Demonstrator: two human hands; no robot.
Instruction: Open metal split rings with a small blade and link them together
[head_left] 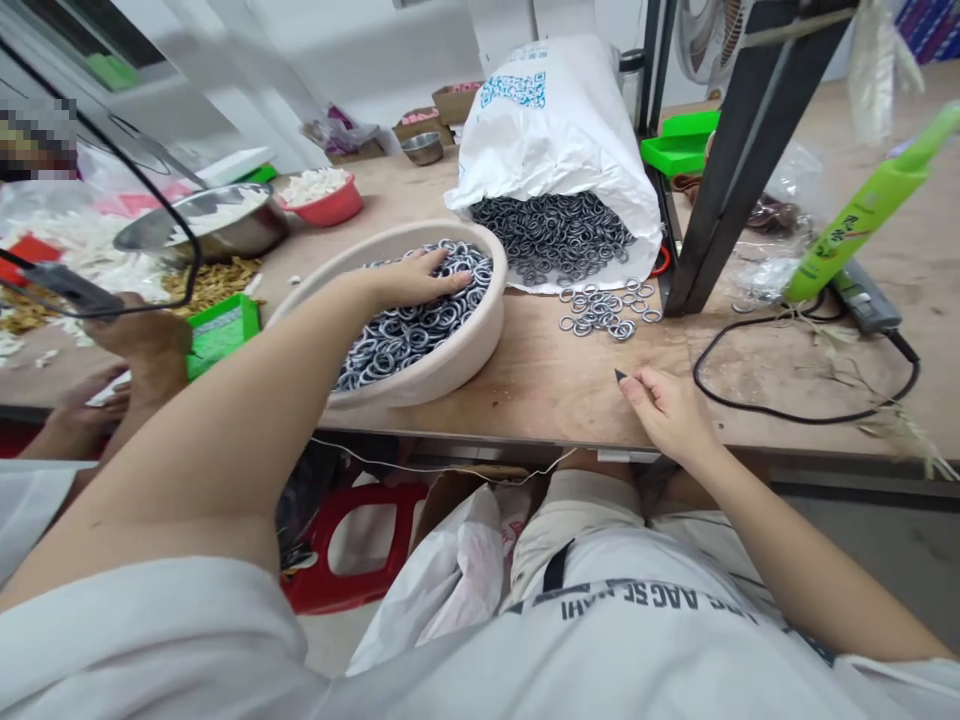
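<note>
My left hand (420, 280) rests palm down with fingers spread on a heap of grey metal-looking rings (401, 345). The rings fill a pale round basin (457, 365) near the table's front edge. My right hand (667, 405) is closed, thumb against the fingers, at the table edge. From its grip sticks the tip of a small dark pointed thing (619, 376); the rest is hidden in the fingers. Just beyond that hand lies a loose pile of rings (604, 310). Behind it, a white sack (551, 130) lies with its mouth towards me, more rings inside.
At left, a co-worker's hand (142, 330) holds a grey corded tool (71, 288) beside a green tray (223, 335). A steel bowl (225, 235) and red bowl (330, 205) stand behind. At right are a dark metal post (724, 190), a green tube (862, 220) and a black cable (787, 413).
</note>
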